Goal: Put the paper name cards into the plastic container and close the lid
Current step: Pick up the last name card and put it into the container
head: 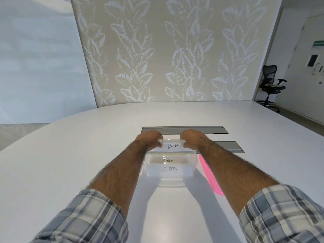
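Both hands reach forward over a white surface (70, 155). The left hand (149, 139) and the right hand (192, 138) hold a folded paper card marked PANDA (172, 146) by its two short ends, one hand at each end. The fingers of each hand are curled in and pinched on the card; the thumb tips show at its front face, while the other fingertips are hidden behind the card and the knuckles. The card stands upright between the hands, its writing facing the camera, right at the far rim of a clear plastic box (169, 174). Whether its lower edge is already inside the box or just above the rim cannot be told.

The box sits on the surface just nearer the camera than the fingers, between the two forearms. Inside it a card marked PENGUIN (167, 160) stands behind a card marked ZEBRA (169, 169), which is closest to the camera and seen through the front wall. The box is open on top.

A pink lid (210, 174) lies flat on the surface to the right of the box, below the right forearm, partly hidden by it. Beyond the fingers, two grey metal strips (201, 130) are set into the surface. Plaid sleeves (84, 220) are rolled up on both arms.
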`<state>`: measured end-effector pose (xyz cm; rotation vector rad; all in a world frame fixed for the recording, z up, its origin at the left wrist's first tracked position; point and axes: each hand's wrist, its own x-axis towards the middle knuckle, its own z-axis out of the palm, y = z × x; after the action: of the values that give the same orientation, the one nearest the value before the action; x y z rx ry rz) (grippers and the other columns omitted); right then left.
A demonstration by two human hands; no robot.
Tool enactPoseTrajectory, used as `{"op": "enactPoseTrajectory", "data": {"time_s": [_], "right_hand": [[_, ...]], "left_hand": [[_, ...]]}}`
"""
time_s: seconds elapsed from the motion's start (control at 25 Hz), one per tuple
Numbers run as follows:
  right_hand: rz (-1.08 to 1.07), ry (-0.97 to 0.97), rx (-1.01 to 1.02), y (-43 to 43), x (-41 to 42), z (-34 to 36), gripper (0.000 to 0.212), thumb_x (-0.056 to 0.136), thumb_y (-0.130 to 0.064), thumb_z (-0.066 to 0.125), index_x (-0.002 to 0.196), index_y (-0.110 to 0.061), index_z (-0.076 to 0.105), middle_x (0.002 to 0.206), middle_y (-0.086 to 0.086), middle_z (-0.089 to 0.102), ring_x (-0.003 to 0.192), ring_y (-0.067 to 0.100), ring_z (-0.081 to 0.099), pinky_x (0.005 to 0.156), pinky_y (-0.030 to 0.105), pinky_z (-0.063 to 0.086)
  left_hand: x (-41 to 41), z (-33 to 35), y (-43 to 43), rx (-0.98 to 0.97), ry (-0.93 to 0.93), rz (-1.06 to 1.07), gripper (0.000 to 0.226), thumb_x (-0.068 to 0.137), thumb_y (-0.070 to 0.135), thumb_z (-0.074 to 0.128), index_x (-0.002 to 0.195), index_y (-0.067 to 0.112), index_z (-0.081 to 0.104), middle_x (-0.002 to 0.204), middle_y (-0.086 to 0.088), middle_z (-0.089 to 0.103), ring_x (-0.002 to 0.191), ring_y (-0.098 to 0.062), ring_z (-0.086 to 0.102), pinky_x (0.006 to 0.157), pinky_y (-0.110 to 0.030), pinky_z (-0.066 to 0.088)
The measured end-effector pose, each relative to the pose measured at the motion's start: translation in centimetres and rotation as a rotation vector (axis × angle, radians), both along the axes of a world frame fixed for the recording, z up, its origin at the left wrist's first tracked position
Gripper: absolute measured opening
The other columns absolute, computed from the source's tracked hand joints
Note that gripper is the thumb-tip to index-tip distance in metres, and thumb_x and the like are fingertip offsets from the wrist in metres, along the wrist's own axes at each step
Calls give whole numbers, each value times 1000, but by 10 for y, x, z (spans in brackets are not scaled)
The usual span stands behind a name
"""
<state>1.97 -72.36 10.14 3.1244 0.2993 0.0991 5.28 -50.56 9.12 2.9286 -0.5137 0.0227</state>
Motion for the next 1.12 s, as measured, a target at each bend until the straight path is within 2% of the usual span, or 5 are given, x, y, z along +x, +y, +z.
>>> {"op": "enactPoseTrajectory", "data": {"time_s": [0.12,0.24,0.68,0.96,1.12], "right_hand": [[13,27,-32,2,8,-13,34,86,-12,64,120,-13,64,122,6,65,111,28,62,91,39,53],[17,46,-60,3,14,-27,35,86,-10,61,121,-12,62,124,6,64,112,28,61,92,37,52],[34,66,-122,2,26,-51,35,86,-8,58,120,-10,62,121,8,65,108,28,64,89,38,54],[35,107,-173,7,30,-59,32,87,-10,59,120,-10,62,119,8,66,106,29,65,85,37,55],[38,114,-180,7,32,-63,32,87,-10,59,119,-11,63,118,8,66,108,28,64,84,36,54]], "left_hand": [[9,-10,-1,69,21,-10,42,88,32,71,129,28,63,132,1,63,122,-24,58,91,-37,46],[15,-21,-3,121,34,-21,40,88,31,70,127,27,63,130,1,64,119,-25,60,91,-36,47],[28,-43,-10,158,73,-13,40,87,29,72,126,29,64,129,3,64,119,-25,60,95,-42,49],[32,-51,-11,182,91,-36,39,87,26,73,125,24,66,127,0,67,114,-25,63,79,-31,43],[33,-55,-13,200,90,-47,38,86,27,74,124,22,67,125,0,68,114,-24,64,78,-31,42]]}}
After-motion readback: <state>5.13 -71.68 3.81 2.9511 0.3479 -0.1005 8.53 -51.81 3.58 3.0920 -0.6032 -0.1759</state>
